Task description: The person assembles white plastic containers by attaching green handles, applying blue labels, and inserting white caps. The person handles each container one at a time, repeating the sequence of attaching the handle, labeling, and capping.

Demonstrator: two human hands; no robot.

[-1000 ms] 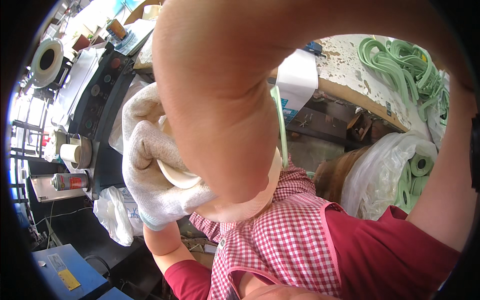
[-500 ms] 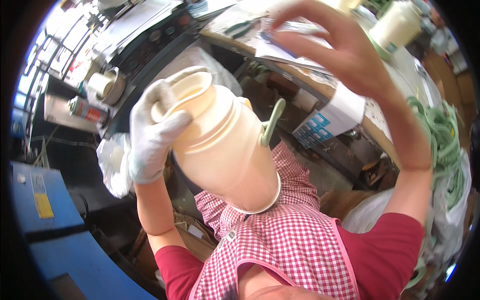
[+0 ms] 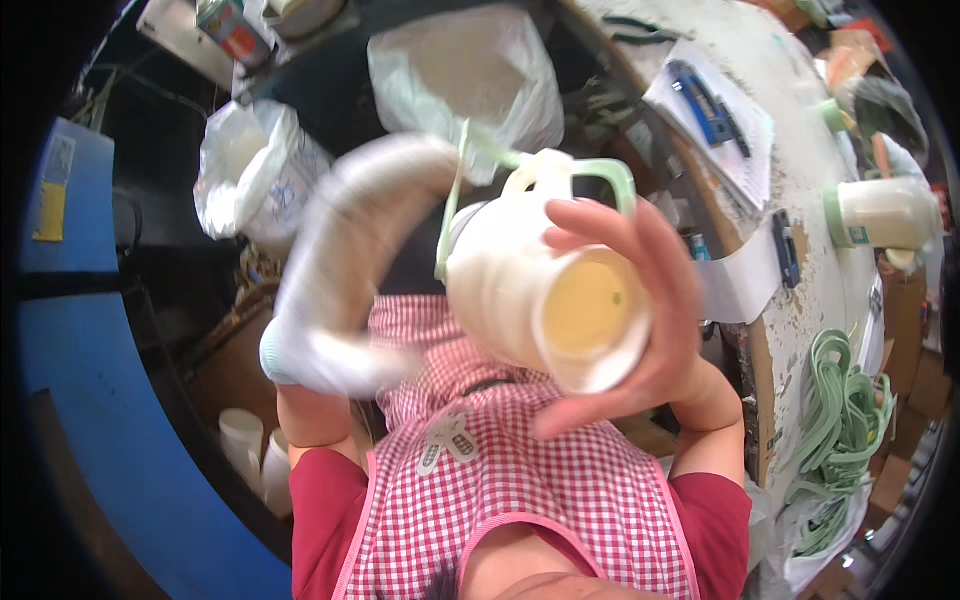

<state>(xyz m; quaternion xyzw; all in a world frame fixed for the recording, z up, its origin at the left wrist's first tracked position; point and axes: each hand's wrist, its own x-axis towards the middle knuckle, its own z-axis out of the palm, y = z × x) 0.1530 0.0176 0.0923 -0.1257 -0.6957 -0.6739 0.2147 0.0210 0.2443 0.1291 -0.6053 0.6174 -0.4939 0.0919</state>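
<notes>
A cream plastic jug-like container [image 3: 495, 290] with pale green handle pieces [image 3: 605, 175] is tilted in front of my chest. Its round end, with a yellowish face and a small green spot, points up toward me. My bare right hand [image 3: 665, 310] wraps around that end from the right, fingers above and thumb below. On the other side, my left hand [image 3: 345, 260], in a white glove, is smeared by motion; its fingers and thumb are spread in a wide curve. The glove's fingertips are close to the left green piece; whether they touch it I cannot tell.
On the worn bench at right lie a notepad [image 3: 745, 165], a blue cutter [image 3: 700, 105], pliers [image 3: 640, 32] and another cream container [image 3: 885, 213]. Green strips [image 3: 835, 430] hang beside it. Plastic bags [image 3: 245, 165] stand ahead; a blue cabinet [image 3: 75, 370] is at left.
The container has turned, its round end now up toward me. My right hand came down from above the bench and took hold of it. My gloved left hand let go of its rim.
</notes>
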